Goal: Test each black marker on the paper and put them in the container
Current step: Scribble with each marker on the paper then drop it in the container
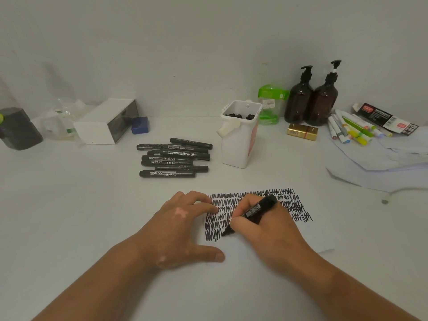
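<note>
My right hand grips a black marker like a pen, its tip down on the white paper at the end of the lowest scribble row. Rows of black zigzag scribbles cover the paper's upper part. My left hand lies flat with fingers spread, pressing the paper's left edge. Several capped black markers lie in a pile behind my hands. To their right stands the white container, with several black marker ends showing at its top.
A white box and a blue block sit at the back left. Two brown pump bottles, a green jar, a gold box, coloured markers and loose sheets fill the back right.
</note>
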The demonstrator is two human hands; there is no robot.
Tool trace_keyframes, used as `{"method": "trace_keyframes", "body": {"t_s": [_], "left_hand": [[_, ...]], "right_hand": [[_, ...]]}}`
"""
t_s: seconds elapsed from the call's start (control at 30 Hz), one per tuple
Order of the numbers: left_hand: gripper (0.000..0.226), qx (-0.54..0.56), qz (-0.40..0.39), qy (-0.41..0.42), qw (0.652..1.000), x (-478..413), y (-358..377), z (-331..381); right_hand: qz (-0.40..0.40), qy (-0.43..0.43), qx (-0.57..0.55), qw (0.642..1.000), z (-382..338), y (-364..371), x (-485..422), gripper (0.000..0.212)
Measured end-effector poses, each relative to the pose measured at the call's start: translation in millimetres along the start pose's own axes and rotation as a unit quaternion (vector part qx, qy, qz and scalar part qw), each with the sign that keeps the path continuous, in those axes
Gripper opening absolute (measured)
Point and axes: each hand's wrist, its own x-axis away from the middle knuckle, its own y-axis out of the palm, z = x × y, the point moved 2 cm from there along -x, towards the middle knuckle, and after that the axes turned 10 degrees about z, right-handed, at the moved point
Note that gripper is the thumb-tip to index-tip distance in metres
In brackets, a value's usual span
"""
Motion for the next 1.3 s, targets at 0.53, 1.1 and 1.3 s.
{"method": "trace_keyframes", "body": {"t_s": [0.53,1.1,1.3], "left_hand": [[0.043,0.371,0.226,-0.168,0.885,0.3,-9.9,-8.0],[0.012,0.576,0.161,-0.185,0.780,-3.6,-3.8,-1.3],[0.013,0.580,0.121,-0.154,0.790,-1.2,-1.2,10.8]], "right_hand": [[0.113,0.096,-0.306,0.940,4.5,-41.5,-24.7,0.009],[0.034,0.049,-0.334,0.941,-3.2,-37.5,-17.8,0.010],[-0.019,0.030,-0.316,0.948,-7.4,-25.9,-10.4,0.023]]}}
